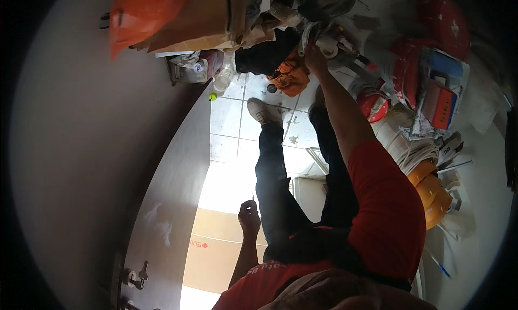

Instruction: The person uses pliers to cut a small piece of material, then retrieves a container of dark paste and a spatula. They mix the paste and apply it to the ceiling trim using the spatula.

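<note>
Head view: left hand (249,219), 6 o'clock, fingers pinching thin stick-like item (252,197). Right hand (315,60), 1 o'clock, beside crumpled orange cloth (292,79); fingers: cannot tell. Brown cardboard box (208,19), 11 o'clock, contents hidden; clear plastic green-capped bottle (222,80) below.

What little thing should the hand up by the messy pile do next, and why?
Maybe the right hand should gently nudge the orange cloth aside: it lies bunched right beside that hand, next to black cloth, so things look crowded there. The left hand is away from the pile and seems to hold a thin object, too small to identify.
</note>
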`<action>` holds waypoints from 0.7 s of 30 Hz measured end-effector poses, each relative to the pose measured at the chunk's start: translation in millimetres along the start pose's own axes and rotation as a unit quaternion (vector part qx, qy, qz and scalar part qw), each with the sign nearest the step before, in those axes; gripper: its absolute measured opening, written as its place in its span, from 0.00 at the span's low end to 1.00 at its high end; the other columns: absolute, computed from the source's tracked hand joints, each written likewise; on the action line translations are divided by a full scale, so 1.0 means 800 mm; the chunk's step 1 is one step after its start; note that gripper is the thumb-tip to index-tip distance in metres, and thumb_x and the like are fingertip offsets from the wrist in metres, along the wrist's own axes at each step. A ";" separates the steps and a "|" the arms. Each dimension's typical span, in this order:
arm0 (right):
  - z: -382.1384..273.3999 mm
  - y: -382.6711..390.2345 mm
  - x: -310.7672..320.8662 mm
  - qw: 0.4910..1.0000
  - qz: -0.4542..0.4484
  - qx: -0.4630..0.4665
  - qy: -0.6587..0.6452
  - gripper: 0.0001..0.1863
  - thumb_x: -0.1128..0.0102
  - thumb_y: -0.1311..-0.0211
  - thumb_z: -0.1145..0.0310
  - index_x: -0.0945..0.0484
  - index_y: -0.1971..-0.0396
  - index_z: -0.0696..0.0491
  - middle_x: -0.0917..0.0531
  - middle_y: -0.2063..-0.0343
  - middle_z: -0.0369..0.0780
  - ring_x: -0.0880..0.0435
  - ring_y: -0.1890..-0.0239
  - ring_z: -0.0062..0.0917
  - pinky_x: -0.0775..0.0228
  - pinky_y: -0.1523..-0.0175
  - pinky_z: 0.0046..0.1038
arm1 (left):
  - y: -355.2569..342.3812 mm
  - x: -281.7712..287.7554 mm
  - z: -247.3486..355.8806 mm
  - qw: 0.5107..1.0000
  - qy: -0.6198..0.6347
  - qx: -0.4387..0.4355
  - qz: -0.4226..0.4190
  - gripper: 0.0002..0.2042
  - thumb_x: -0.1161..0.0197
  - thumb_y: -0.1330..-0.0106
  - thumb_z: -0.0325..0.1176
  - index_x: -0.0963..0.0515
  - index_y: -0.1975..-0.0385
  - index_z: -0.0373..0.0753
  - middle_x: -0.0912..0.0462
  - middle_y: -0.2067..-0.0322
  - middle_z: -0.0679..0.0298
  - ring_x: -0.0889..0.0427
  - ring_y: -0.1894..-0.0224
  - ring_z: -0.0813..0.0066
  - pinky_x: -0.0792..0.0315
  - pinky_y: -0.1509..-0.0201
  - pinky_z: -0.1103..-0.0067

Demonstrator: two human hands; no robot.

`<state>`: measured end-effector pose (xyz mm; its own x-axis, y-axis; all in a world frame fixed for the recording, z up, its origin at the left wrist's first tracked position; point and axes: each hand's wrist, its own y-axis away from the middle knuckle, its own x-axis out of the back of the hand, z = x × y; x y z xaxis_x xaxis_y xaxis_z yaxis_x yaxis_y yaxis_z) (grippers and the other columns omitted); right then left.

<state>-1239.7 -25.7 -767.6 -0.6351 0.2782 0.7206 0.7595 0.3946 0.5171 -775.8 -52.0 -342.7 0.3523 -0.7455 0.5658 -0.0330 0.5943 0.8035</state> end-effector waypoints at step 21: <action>-0.038 0.152 0.078 0.844 0.045 -0.245 -0.475 0.13 0.38 0.37 0.62 0.24 0.60 0.55 0.21 0.72 0.40 0.17 0.73 0.30 0.25 0.71 0.30 | -0.001 0.035 0.110 0.979 0.195 0.050 -0.028 0.11 0.42 0.27 0.37 0.22 0.57 0.34 0.20 0.73 0.64 0.25 0.78 0.82 0.33 0.81 0.83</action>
<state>-1182.2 13.4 -645.9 -0.2207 0.9563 0.1917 0.6301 -0.0102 0.7765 -848.0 -100.2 -311.4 0.6860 -0.5920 0.4230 -0.0878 0.5098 0.8558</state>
